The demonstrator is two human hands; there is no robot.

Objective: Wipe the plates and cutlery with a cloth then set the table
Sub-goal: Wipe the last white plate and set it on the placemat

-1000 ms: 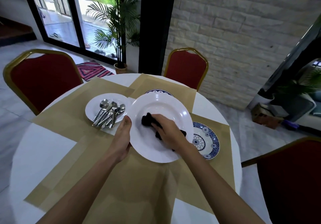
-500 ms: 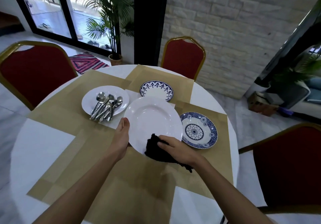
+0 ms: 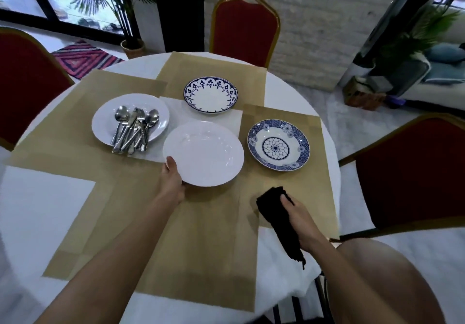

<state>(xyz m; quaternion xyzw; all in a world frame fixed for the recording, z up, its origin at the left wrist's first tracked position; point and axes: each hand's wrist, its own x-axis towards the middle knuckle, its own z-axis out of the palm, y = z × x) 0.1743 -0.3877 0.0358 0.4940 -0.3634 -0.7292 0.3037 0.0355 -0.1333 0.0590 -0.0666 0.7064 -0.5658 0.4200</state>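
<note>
- One round white table [image 3: 37, 210] is seen from above. Tan placemats [image 3: 201, 235] are overlapped across most of it, and red chairs [image 3: 245, 29] are set round it.
- Four plates are grouped at the middle. The plain white plate [image 3: 203, 154] is nearest. Its near-left rim is gripped by the left hand [image 3: 172, 182], thumb on top, other fingers hidden beneath. Whether it is resting on the mat or held just clear cannot be told.
- A second white plate [image 3: 100, 122] is at the left, just beside the first. It is loaded with the cutlery [image 3: 133, 127]: spoons and other pieces in a loose heap, handles overhanging the near rim.
- A blue-rimmed plate [image 3: 210, 96] is at the far side and a blue patterned plate [image 3: 278, 145] at the right. Both are apart from the gripped plate.
- The black cloth [image 3: 279, 213] is clutched in the right hand [image 3: 299, 218], thumb pressed on top, fingers wrapped round it, a tail trailing below the wrist. It is held over the mat near the right edge, clear of every plate.
- Step, as judged: wiping of the plain plate is probably done and placement is in hand. Three plates and all cutlery are probably still to be wiped.
- Next move, as judged: the plate is to be released squarely on a mat, another plate picked up, and the cloth brought onto it. The heaped cutlery is likely to slide if its plate is tilted.
- No brand, label or legible writing is found.
</note>
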